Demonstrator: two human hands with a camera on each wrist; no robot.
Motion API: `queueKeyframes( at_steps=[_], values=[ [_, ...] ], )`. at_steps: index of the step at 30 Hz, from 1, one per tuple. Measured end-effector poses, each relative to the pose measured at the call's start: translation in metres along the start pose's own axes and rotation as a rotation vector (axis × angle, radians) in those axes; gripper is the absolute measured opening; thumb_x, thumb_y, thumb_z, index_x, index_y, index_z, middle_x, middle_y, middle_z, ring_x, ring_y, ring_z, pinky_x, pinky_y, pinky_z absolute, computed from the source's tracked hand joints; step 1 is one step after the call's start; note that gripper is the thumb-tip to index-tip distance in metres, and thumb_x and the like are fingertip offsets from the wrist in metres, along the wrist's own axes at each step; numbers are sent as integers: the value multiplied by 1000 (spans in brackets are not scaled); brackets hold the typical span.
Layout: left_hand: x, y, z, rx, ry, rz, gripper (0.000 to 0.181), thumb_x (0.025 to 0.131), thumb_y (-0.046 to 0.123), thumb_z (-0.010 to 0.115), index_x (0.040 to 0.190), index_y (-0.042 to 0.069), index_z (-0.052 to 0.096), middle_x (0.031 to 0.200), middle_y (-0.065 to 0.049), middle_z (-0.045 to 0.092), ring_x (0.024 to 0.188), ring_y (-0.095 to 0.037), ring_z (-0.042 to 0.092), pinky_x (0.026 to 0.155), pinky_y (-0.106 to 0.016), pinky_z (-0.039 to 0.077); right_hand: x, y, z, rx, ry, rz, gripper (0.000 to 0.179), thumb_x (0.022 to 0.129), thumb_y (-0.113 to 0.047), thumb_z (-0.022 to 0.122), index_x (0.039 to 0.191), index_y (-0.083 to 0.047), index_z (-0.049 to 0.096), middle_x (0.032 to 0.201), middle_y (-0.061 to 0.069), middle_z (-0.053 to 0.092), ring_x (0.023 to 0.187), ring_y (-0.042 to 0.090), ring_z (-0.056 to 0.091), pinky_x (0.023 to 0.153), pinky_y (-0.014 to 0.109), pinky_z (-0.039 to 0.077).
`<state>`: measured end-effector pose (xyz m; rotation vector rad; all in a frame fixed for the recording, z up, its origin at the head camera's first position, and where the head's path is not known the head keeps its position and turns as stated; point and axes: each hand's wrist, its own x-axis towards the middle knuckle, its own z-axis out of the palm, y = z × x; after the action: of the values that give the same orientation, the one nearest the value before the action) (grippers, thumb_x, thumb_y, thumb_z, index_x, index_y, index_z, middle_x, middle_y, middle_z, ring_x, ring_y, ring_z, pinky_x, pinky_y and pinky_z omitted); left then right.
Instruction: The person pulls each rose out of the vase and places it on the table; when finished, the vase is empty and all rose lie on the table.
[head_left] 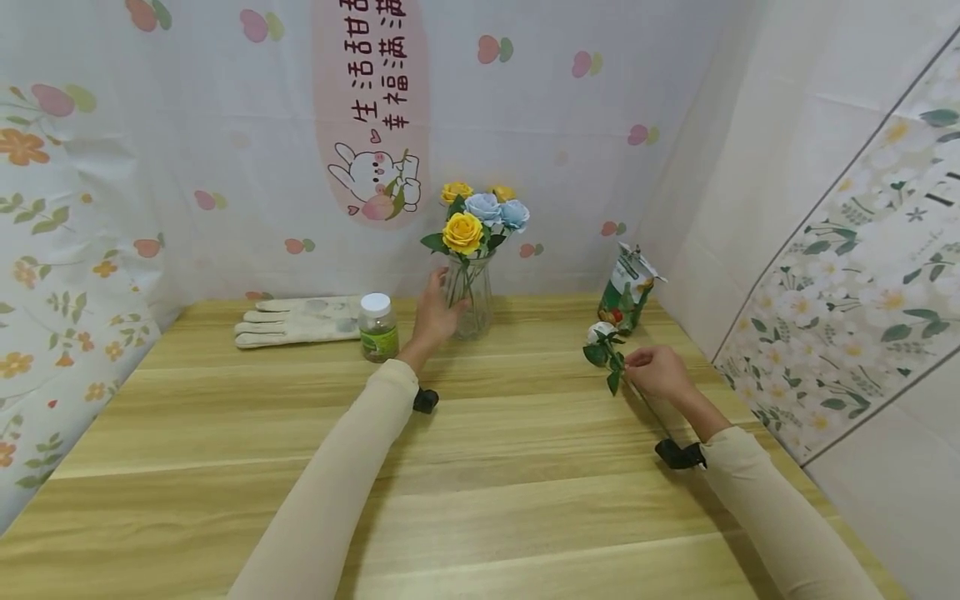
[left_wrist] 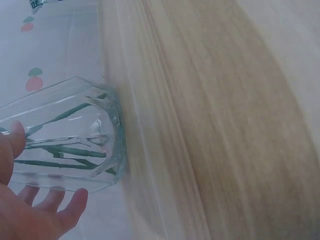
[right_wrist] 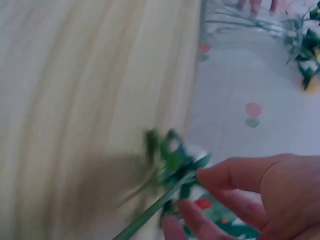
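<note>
A clear glass vase (head_left: 482,310) stands upright at the back of the table, holding yellow and blue roses (head_left: 483,208). My left hand (head_left: 437,315) holds the vase's left side, with the thumb and fingers on different sides of the glass; green stems (left_wrist: 75,150) show through it in the left wrist view. Over the right part of the table, my right hand (head_left: 660,372) pinches the stem of a white rose (head_left: 602,332) just below its leaves. The stem (right_wrist: 150,212) slants down past the fingers in the right wrist view.
Left of the vase stands a white-lidded jar (head_left: 378,329), with pale work gloves (head_left: 300,323) beside it. A green and white pouch (head_left: 628,290) is behind the white rose. Patterned cloth (head_left: 225,150) hangs along the back of the wooden table (head_left: 487,467).
</note>
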<state>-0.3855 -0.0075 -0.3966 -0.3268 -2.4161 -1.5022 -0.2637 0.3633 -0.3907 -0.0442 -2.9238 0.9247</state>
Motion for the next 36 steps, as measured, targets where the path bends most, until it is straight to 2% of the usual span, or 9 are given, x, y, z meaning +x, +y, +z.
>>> queueKeyframes(
  at_steps=[2, 5, 12, 16, 21, 25, 28, 32, 36],
  values=[
    [0, 0, 0, 7, -2, 0, 70, 95, 20, 69, 152, 13, 29, 153, -15, 40, 138, -34, 41, 108, -51, 39, -3, -11, 0, -35, 19, -14, 27, 93, -12, 63, 111, 7, 69, 106, 26, 69, 95, 39, 65, 74, 45, 55],
    [0, 0, 1, 8, 5, -3, 70, 95, 20, 69, 152, 13, 30, 153, -15, 41, 137, -33, 42, 108, -51, 39, -6, -33, 2, -68, 28, -59, 28, 94, -15, 64, 113, 4, 70, 108, 24, 69, 93, 37, 66, 71, 44, 55],
    [0, -2, 4, 5, 16, 7, 69, 94, 23, 70, 152, 14, 32, 151, -15, 43, 136, -33, 44, 107, -51, 40, -5, -71, 12, -11, 33, -164, 22, 94, -11, 64, 110, 2, 71, 108, 23, 69, 61, 21, 63, 53, 32, 49],
    [-2, -2, 5, 20, 9, -10, 69, 95, 25, 69, 152, 17, 32, 152, -14, 43, 136, -32, 43, 107, -50, 40, 0, -92, 18, 27, 69, -194, 20, 94, -12, 65, 108, -1, 73, 106, 20, 71, 66, 20, 65, 54, 29, 47],
    [-2, -3, 5, 43, 30, -12, 69, 95, 26, 69, 152, 17, 31, 151, -14, 43, 137, -31, 43, 108, -49, 40, 13, -126, 27, 104, 131, -234, 18, 94, -13, 67, 106, -3, 75, 102, 16, 74, 76, 27, 69, 58, 32, 50],
    [0, -3, 2, 48, 35, -6, 68, 95, 26, 69, 152, 17, 32, 151, -14, 44, 137, -30, 43, 108, -48, 40, 26, -154, 37, 164, 164, -270, 19, 94, -14, 66, 106, -3, 75, 103, 15, 74, 90, 31, 68, 70, 41, 54],
    [0, -3, 2, 47, 30, -8, 68, 95, 25, 69, 152, 16, 32, 151, -15, 44, 137, -31, 43, 108, -49, 40, 37, -172, 45, 186, 188, -303, 20, 94, -15, 66, 107, -4, 75, 104, 14, 74, 97, 29, 67, 78, 41, 54],
    [0, -4, 5, 59, 34, -10, 68, 95, 23, 70, 152, 15, 33, 151, -15, 44, 137, -32, 44, 108, -49, 39, 51, -194, 56, 146, 243, -334, 25, 94, -17, 65, 115, -9, 73, 99, 9, 74, 68, 22, 62, 56, 31, 46],
    [0, -4, 7, 73, 55, 2, 68, 94, 20, 70, 151, 14, 34, 149, -16, 46, 135, -32, 45, 108, -49, 39, 62, -212, 63, 128, 282, -380, 29, 94, -15, 64, 121, -9, 71, 93, 8, 73, 42, 17, 41, 42, 26, 31]
  ],
)
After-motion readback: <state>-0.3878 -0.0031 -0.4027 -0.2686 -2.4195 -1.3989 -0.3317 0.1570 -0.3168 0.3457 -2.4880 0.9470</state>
